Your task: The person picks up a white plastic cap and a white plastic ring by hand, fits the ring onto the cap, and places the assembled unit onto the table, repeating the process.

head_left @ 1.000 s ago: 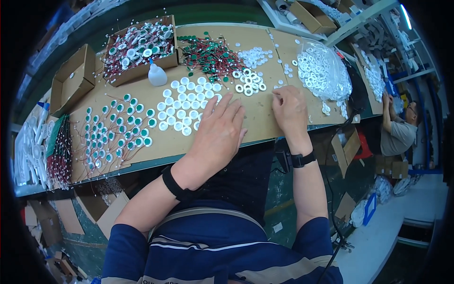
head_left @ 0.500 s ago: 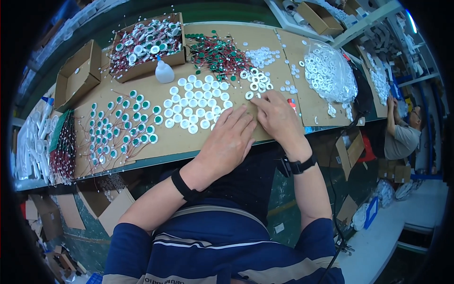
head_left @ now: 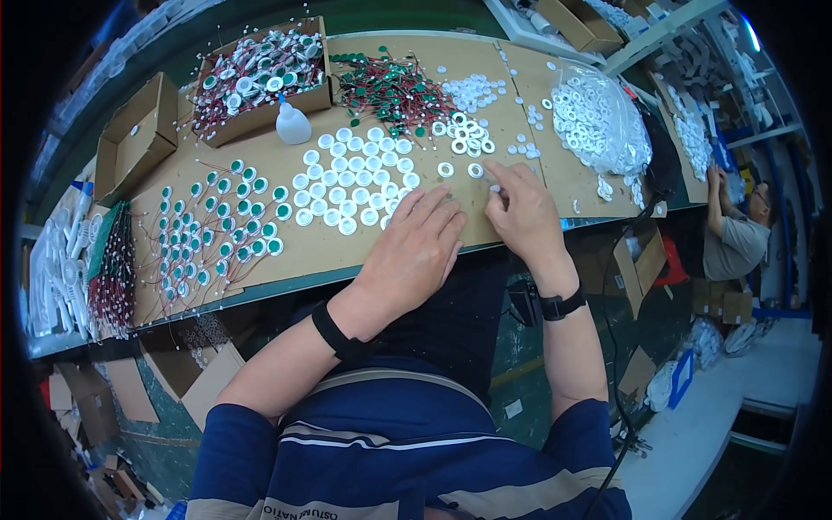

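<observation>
My left hand point(head_left: 414, 247) lies palm down at the table's near side, fingers stretched forward, beside a group of white round caps point(head_left: 347, 178). Some caps near its fingertips are partly covered. To its right, my right hand point(head_left: 526, 211) is bent over the board with index finger and thumb apart. The index fingertip is close to a white ring point(head_left: 475, 171); whether it touches cannot be made out. Another white ring point(head_left: 445, 170) lies to the left. Behind them a small heap of white rings point(head_left: 468, 134) sits on the board.
Green-centred discs with wires point(head_left: 224, 210) spread at left. Further back are a full carton point(head_left: 325, 91), an empty carton point(head_left: 165, 143), a squeeze bottle point(head_left: 293, 127) and a wired green heap point(head_left: 394, 91). A clear bag of rings point(head_left: 600, 117) stands right. A person point(head_left: 737, 234) works far right.
My right hand has shifted right and its fingers have parted. Two white rings now show separately in front of the small heap. My left hand stays nearly in place; the view has shifted slightly.
</observation>
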Demonstrator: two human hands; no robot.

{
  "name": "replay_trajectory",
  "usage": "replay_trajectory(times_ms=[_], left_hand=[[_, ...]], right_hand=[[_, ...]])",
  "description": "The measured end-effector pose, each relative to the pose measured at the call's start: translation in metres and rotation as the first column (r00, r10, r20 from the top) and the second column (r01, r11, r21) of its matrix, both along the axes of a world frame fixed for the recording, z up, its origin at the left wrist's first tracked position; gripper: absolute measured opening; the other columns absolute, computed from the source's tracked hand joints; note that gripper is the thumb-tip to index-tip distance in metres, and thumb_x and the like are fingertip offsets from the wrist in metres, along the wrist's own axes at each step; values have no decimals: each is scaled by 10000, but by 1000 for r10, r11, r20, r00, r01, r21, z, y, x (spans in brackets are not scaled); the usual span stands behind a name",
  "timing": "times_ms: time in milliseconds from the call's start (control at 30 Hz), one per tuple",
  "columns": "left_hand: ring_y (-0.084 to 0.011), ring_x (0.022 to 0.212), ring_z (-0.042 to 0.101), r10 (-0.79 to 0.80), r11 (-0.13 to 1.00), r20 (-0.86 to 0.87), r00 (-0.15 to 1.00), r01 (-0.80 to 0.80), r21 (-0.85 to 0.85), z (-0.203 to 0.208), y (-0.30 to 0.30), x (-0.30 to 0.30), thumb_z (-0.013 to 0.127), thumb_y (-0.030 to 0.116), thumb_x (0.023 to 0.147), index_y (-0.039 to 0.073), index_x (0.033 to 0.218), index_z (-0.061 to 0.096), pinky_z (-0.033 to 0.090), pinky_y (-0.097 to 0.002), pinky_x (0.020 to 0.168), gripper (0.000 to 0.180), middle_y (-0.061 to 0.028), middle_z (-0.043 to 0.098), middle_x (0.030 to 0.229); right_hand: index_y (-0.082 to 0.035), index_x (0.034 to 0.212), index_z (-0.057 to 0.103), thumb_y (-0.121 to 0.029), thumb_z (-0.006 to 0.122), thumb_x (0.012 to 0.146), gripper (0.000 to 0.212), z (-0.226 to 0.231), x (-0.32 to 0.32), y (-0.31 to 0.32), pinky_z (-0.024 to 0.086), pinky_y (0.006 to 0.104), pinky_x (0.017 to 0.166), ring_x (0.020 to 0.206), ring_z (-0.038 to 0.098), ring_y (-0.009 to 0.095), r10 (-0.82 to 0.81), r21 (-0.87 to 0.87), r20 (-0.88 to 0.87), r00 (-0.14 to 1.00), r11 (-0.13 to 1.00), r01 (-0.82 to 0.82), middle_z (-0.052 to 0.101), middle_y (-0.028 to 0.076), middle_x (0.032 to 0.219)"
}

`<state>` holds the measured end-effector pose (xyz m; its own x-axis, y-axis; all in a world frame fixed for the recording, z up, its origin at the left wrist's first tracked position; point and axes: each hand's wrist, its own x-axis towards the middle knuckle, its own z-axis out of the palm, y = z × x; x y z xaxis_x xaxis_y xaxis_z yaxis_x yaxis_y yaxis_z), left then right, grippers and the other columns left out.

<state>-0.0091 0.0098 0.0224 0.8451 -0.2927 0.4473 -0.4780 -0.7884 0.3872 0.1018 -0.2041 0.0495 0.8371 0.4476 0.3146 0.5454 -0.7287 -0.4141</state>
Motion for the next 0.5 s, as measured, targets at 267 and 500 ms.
replay_trajectory(times_ms=[267,500], left_hand=[[-384,1602,581,31,999,-6,999,-32,-35,3,1,-1,848,136,1016,12,1456,770,397,-561,1387,463,-160,732,1537],[-369,1590,588,70,997,75,995,-68,-24,1,2,-2,805,160,1053,4,1429,794,390,-548,1382,407,-157,750,1501]], right_hand=[[-74,1331,846,4,780,973,372,3,-14,-2,633,466,884,1026,771,371,178,-74,53,983,982,-174,757,155,1093],[-28,1195,863,17,838,963,238,-4,-24,-10,639,446,899,1031,787,351,223,103,-4,975,970,-221,808,128,1131]])
